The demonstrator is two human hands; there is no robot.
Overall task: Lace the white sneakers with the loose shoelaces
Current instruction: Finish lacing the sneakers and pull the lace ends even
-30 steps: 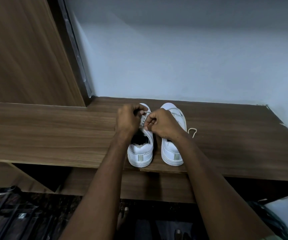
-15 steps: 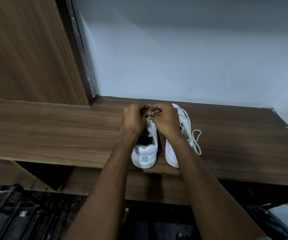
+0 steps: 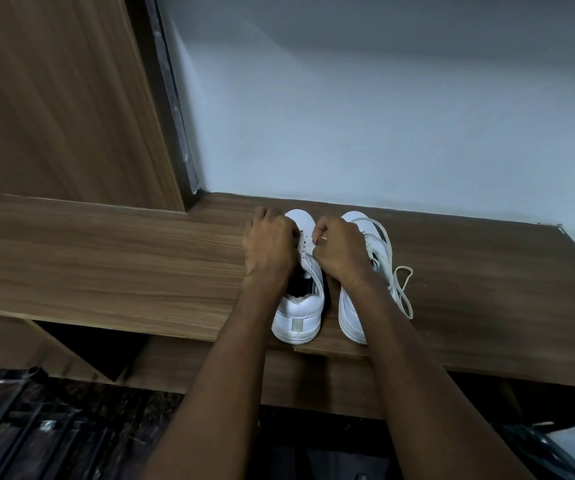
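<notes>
Two white sneakers stand side by side on a wooden shelf (image 3: 106, 271), heels toward me. My left hand (image 3: 268, 247) grips the left side of the left sneaker (image 3: 299, 310) near its eyelets. My right hand (image 3: 341, 251) pinches a thin white lace (image 3: 308, 245) over that sneaker's eyelet row. The right sneaker (image 3: 350, 317) is partly hidden by my right wrist. Its loose shoelace (image 3: 402, 285) runs down its right side and loops onto the shelf.
A pale wall (image 3: 383, 116) rises right behind the toes. A tall wooden panel (image 3: 54, 98) stands at the left. The shelf's front edge lies just under the heels, with a dark metal grille (image 3: 19, 427) on the floor below at left.
My hands have parted slightly; the left one slid to the sneaker's left side and the right one dropped a little, drawing lace. The view shifted a bit.
</notes>
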